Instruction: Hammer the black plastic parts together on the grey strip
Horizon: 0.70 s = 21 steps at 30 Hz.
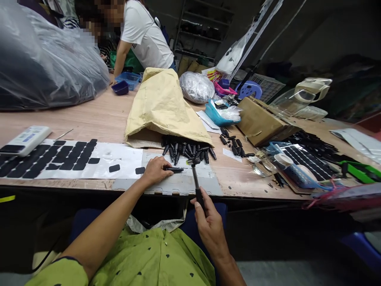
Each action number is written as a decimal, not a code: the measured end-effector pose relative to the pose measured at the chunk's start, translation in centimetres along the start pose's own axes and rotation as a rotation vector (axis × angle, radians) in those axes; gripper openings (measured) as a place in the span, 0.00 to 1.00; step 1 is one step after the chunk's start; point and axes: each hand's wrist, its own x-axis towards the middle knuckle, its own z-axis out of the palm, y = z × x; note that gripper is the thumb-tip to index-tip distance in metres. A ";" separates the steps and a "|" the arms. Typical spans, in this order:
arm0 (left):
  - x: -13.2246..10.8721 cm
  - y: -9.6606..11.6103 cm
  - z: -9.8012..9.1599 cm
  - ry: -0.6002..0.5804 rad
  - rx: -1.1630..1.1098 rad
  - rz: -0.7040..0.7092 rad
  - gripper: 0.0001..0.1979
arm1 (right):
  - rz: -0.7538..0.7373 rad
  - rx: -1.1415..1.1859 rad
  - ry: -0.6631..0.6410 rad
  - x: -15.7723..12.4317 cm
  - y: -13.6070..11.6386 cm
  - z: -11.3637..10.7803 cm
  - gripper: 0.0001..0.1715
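My left hand pinches a slim black cylindrical part that lies flat on a grey board at the table's front edge. In my right hand is a hammer, gripped by its dark handle. Its metal head is just right of the black part, above the board; whether it touches anything I cannot tell. Behind both hands, a pile of similar black parts spills from the mouth of a yellow woven sack. Left of my left hand, a white sheet carries rows of black rounded pads.
A white device sits on the sheet's left end, with a large plastic-wrapped bundle behind. To the right are loose black parts, a cardboard box and a blue basket. Another person leans over the far side.
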 end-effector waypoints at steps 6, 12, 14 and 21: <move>0.2 -0.2 0.0 -0.001 -0.011 0.010 0.08 | -0.093 -0.112 -0.100 -0.7 -0.3 0.5 0.29; 0.3 -0.4 0.2 0.001 0.008 0.019 0.09 | -0.158 -0.153 -0.097 -0.5 -0.8 0.9 0.27; 0.3 -0.4 0.3 0.004 0.011 0.016 0.09 | -0.135 -0.152 -0.096 -0.5 -0.9 0.9 0.27; 0.2 -0.2 0.0 -0.013 0.030 0.016 0.07 | -0.108 -0.091 -0.139 -0.7 -1.8 1.5 0.28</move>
